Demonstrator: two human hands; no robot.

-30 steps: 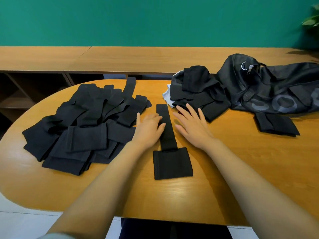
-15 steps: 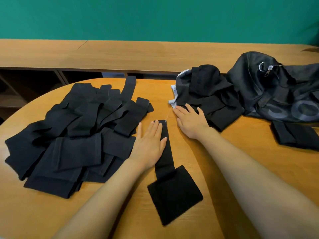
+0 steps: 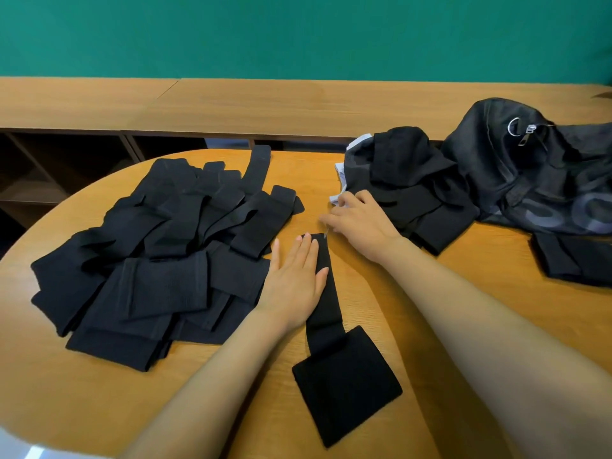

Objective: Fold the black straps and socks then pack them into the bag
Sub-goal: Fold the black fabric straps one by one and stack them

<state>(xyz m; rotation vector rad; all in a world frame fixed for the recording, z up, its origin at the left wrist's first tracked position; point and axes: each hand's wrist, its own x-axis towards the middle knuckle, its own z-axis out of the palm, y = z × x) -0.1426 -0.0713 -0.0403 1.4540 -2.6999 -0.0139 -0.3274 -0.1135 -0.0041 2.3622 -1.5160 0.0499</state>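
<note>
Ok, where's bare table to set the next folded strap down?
Bare wood: the near rim of the table in front of the strap pile, and the gap between the folded stack and the lone folded piece. Crowded: the middle, where the left hand presses the laid-out strap.

Rounded wooden surface, light brown. On the left side, a loose pile of black straps, overlapping, reaching nearly to the far edge. Near the middle, one single strap laid flat, narrow end toward the far edge, wide pad toward the near edge. Toward the far right, a heap of folded black pieces, white cloth showing at its left, beside the black bag at the right edge. Nearer, by that edge, a separate folded piece.
</note>
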